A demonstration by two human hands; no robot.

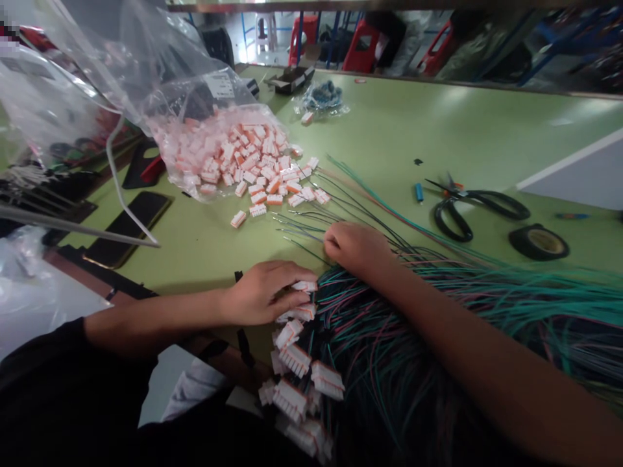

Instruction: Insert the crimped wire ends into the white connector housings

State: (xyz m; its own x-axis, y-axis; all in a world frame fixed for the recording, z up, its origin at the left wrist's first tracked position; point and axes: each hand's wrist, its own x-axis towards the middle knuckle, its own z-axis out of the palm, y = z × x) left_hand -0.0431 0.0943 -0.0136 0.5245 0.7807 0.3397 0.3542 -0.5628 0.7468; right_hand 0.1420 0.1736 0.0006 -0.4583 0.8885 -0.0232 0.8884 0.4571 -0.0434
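Between the thumb and fingers of my left hand (pixel 265 292) is a white-and-orange wire connector (pixel 304 285), wires running from it to the right. My right hand (pixel 357 246) is closed just beyond it, over the loose wire ends (pixel 302 227) with bare metal tips. Its curled fingers hide whatever they may grip. Below my left hand hang several wired connectors (pixel 294 360) at the table's near edge. A thick bundle of green, pink and dark wires (pixel 467 285) spreads under my right forearm.
A clear plastic bag (pixel 180 155) spills many loose connectors (pixel 250 155) on the green table. Scissors (pixel 467 204), a roll of black tape (pixel 538 242) and a small blue piece (pixel 419 192) lie right. A phone (pixel 129 228) lies left, beside a white cable (pixel 117 168).
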